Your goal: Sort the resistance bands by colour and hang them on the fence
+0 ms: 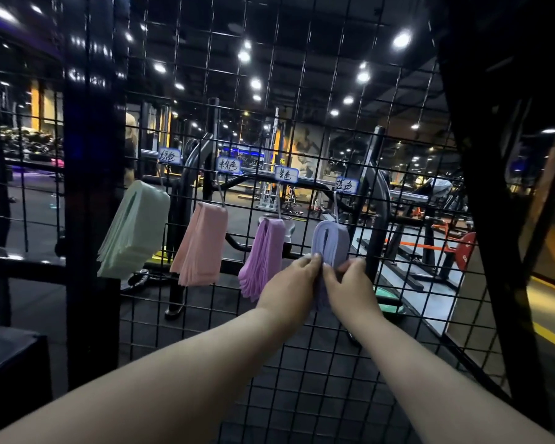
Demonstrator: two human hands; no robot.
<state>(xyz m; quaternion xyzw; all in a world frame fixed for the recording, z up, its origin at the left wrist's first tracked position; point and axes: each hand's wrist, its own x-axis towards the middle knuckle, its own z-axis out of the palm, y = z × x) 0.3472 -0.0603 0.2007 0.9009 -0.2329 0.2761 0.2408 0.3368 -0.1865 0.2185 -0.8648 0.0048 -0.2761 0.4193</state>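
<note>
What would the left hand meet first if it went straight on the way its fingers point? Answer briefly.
The blue resistance bands: the left hand has its grip on their lower part. Straight past them is probably the wire fence, though depth is hard to judge.

I have one view only, the wide head camera. It faces forward at the wire fence, standing near; the gym hall lies far behind.
</note>
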